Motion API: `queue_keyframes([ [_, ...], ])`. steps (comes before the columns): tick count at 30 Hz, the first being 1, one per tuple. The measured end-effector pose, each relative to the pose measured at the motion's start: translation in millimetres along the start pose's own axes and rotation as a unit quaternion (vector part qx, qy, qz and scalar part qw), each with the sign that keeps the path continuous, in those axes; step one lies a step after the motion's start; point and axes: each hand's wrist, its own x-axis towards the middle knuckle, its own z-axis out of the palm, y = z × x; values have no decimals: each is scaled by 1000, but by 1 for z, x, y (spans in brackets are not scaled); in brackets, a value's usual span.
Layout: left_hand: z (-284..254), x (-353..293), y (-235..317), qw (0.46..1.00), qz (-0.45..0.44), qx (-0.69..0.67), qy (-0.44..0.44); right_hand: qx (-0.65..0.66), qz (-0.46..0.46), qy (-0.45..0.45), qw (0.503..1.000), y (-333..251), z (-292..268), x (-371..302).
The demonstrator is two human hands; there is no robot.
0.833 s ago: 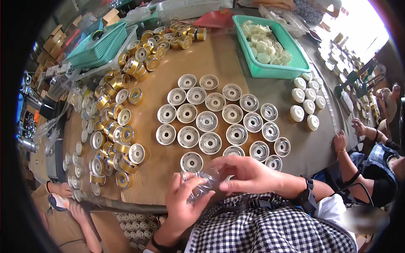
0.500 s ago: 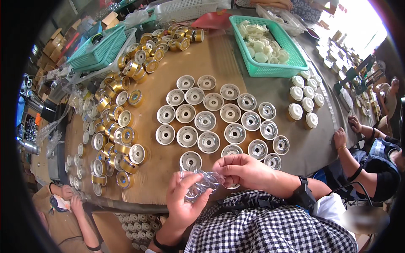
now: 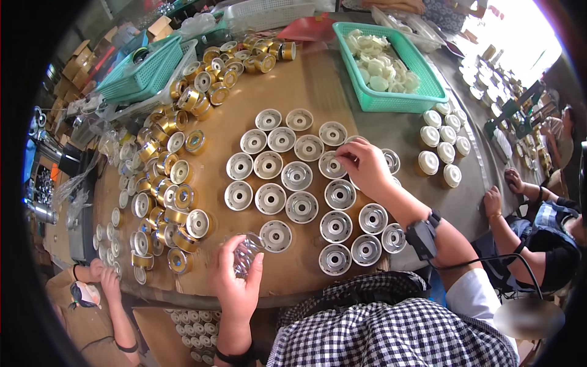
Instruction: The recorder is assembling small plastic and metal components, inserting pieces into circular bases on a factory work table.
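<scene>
My left hand (image 3: 237, 287) is curled around a bundle of clear plastic rings (image 3: 247, 252), held above the table's near edge. Farther off, my right hand (image 3: 369, 166) reaches over the round white-and-silver caps, its thumb and fingertips pinched together at the edge of one cap (image 3: 330, 165). Whatever those fingertips hold is too small to make out. Several such open caps, each with a hole in its middle, stand in loose rows; a near one (image 3: 276, 236) lies just right of my left hand. My right hand and forearm hide some caps at the right.
Gold-sided caps (image 3: 183, 197) are heaped along the left. A green basket (image 3: 400, 103) of whitish plastic pieces stands at the far right, with white-topped caps (image 3: 430, 136) beside it. Co-workers' hands show at the right edge (image 3: 493, 200) and lower left (image 3: 109, 282).
My right hand has left the rings beside my left hand and moved away from me, over the caps. My left hand has shifted left and slightly down, still holding the rings.
</scene>
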Motion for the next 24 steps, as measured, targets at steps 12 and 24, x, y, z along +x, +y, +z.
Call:
queue_keyframes([
  [12, 22, 9, 1, 991, -16, -134, 14, 249, 96, -270, 925, -107, 23, -35],
  [24, 7, -18, -13, 916, -219, -330, 70, 42, -182, -62, 980, -72, 73, -4],
])
